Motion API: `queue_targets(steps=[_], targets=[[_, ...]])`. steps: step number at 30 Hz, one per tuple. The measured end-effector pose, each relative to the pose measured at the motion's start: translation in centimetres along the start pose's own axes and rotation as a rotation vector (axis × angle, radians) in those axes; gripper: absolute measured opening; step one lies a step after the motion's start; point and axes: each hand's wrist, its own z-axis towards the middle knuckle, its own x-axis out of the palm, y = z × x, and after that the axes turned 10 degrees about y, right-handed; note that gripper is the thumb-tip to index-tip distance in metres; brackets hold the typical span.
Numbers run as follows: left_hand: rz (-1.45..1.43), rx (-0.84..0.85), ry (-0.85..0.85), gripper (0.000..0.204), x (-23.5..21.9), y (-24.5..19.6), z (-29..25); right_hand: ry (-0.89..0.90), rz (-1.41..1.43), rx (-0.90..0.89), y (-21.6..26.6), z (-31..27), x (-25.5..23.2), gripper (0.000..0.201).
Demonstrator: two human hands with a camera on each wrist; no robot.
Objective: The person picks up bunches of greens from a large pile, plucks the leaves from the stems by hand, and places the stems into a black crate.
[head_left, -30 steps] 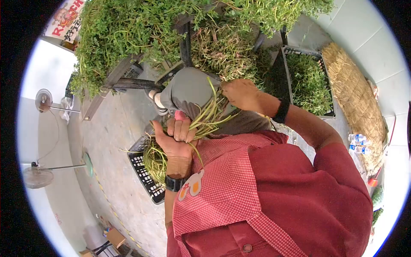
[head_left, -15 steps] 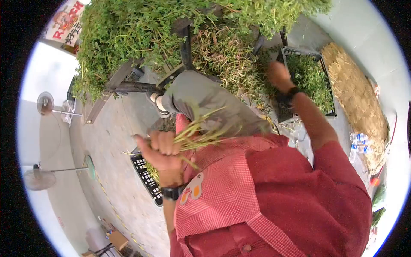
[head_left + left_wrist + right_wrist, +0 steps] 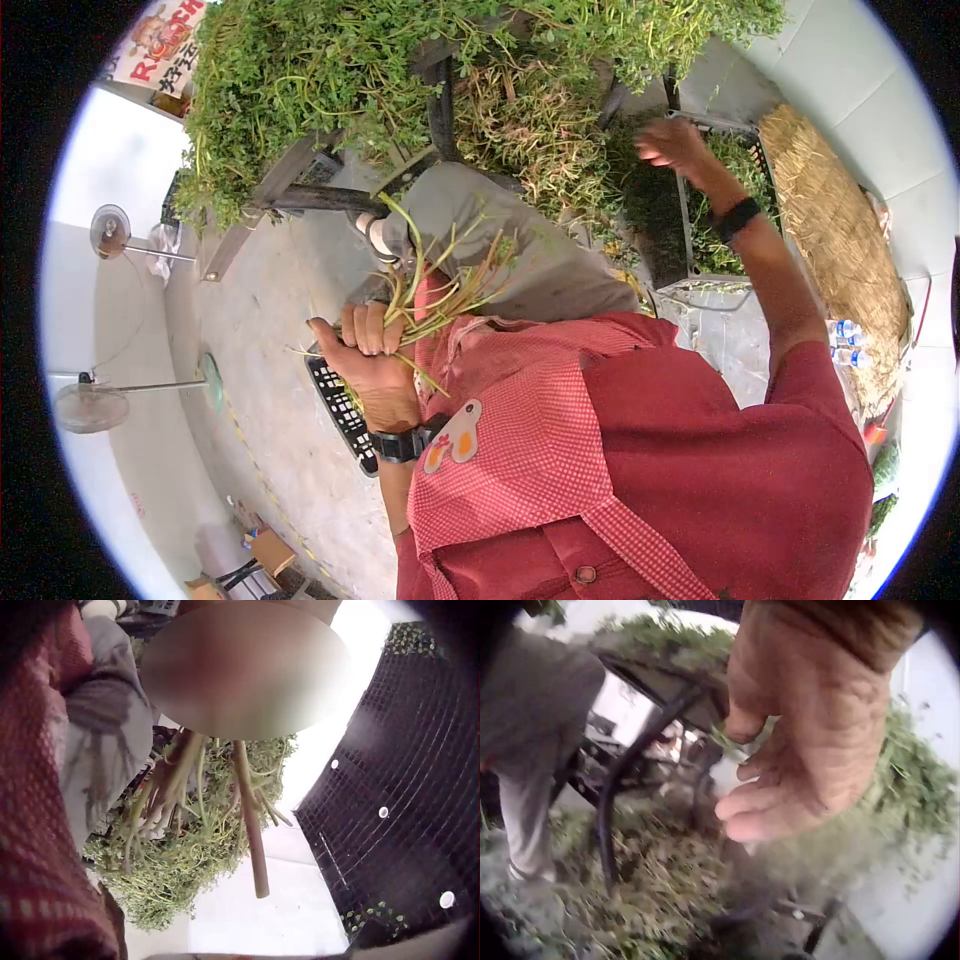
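My left hand grips a loose bunch of thin green stems over my lap, their ends fanning out toward my knee. Thick cut stems stick out below a blurred patch in the left wrist view. To the right, my right hand is raised beside and over the near side of a black crate of leafy greens. In the right wrist view its fingers are loosely bent, with bits of green showing by the thumb.
A large heap of leafy greens covers a dark-framed table ahead. Beneath it lies a pile of trimmed stalks. A smaller black crate stands left of my lap. A woven straw mat and water bottles are at the right.
My right hand has left the bunch, swung right to the crate and lifted slightly. My left hand, still holding the stems, has shifted a little left; the bunch looks thinner.
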Motion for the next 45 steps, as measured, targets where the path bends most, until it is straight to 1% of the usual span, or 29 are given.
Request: queue_targets(steps=[1,2,3,5,6,8,9,11,12,14,15,17,18,19,21,22,23,25,26,28,29,31,32,34,35,37,42,44,45], targets=[[0.005,0.000,0.001,0.054,-0.2,-0.1,-0.1,0.047,-0.160,-0.056,3.0,0.3,4.5,0.030],[0.016,0.000,0.021,0.054,-0.6,-0.2,-0.1,0.121,-0.137,-0.169,4.7,0.4,7.8,0.029],[0.026,-0.002,0.042,0.054,-0.7,-0.2,-0.1,0.194,-0.115,-0.282,6.2,0.4,10.4,0.029],[0.011,-0.011,0.057,0.053,-0.2,0.0,-0.2,0.271,-0.371,-0.413,10.7,-0.8,14.4,0.030],[-0.002,-0.017,0.024,0.053,0.1,0.1,-0.3,0.269,-0.374,-0.416,12.3,-1.6,16.1,0.030],[-0.018,-0.022,-0.007,0.052,0.1,0.2,-0.2,0.088,-0.740,-0.385,14.2,-2.5,18.6,0.033],[-0.005,-0.019,-0.003,0.052,-0.1,0.3,-0.2,0.088,-0.743,-0.384,14.2,-2.2,19.0,0.033],[0.006,-0.020,-0.006,0.051,-0.3,0.5,-0.2,0.064,-0.693,-0.640,13.4,-1.6,19.8,0.032],[0.000,-0.023,-0.003,0.051,-0.2,0.5,-0.2,0.067,-0.692,-0.636,13.0,-1.4,19.9,0.032],[-0.003,-0.024,-0.003,0.050,-0.2,0.5,-0.3,-0.058,-0.729,-0.565,12.4,-0.7,20.0,0.030],[-0.002,-0.020,-0.010,0.050,-0.2,0.4,-0.4,-0.057,-0.728,-0.564,12.2,-0.4,19.7,0.030],[-0.002,-0.017,-0.018,0.051,-0.4,0.3,-0.5,-0.169,-0.106,-0.170,11.6,0.1,18.1,0.029],[-0.019,-0.014,0.000,0.051,-0.7,0.1,-0.5,-0.081,0.003,-0.185,10.2,0.5,16.4,0.026],[-0.037,-0.011,0.019,0.051,-0.8,0.0,-0.5,-0.079,0.000,-0.187,10.2,0.1,16.1,0.026],[-0.077,0.003,0.017,0.051,-0.6,-0.2,-0.5,0.155,0.462,-0.149,10.0,-1.1,16.2,0.024],[-0.115,0.013,0.016,0.051,-0.5,-0.2,-0.4,0.236,0.422,-0.080,10.0,-1.5,16.1,0.025],[-0.114,0.009,0.020,0.051,-0.4,-0.2,-0.3,0.232,0.423,-0.083,10.0,-1.5,16.0,0.025],[-0.113,-0.018,0.041,0.050,-0.1,-0.4,-0.3,0.540,0.086,-0.104,10.1,-1.4,15.9,0.028],[-0.135,-0.036,0.076,0.049,0.1,-0.4,-0.3,0.540,0.087,-0.110,10.3,-1.4,16.1,0.028],[-0.111,-0.030,0.068,0.049,0.1,-0.4,-0.3,0.631,0.026,0.002,10.6,-1.6,16.9,0.030],[-0.093,-0.024,0.058,0.048,0.1,-0.4,-0.4,0.634,0.027,0.002,10.1,-1.4,17.3,0.030],[-0.109,-0.020,0.063,0.048,0.1,-0.3,-0.3,0.726,0.151,0.065,9.7,-0.8,18.2,0.032],[-0.123,-0.020,0.068,0.049,0.1,-0.3,-0.2,0.727,0.149,0.065,10.1,-1.3,18.5,0.032],[-0.125,-0.021,0.048,0.049,0.4,-0.1,-0.2,0.648,0.345,0.191,11.3,-2.7,19.1,0.031],[-0.126,-0.024,0.027,0.050,0.6,-0.1,-0.2,0.648,0.342,0.190,11.1,-2.5,19.1,0.031],[-0.107,-0.030,0.043,0.051,0.1,-0.3,-0.1,0.857,0.343,0.103,10.4,-1.9,19.1,0.028],[-0.097,-0.029,0.055,0.053,-0.1,-0.3,-0.2,0.941,0.275,0.051,9.5,-1.3,19.3,0.021],[-0.108,-0.048,0.092,0.055,-0.3,-0.3,-0.1,0.719,-0.302,-0.107,10.5,-1.7,19.7,0.020],[-0.108,-0.047,0.093,0.055,-0.2,-0.1,-0.1,0.720,-0.303,-0.108,10.1,-1.4,19.8,0.020]])
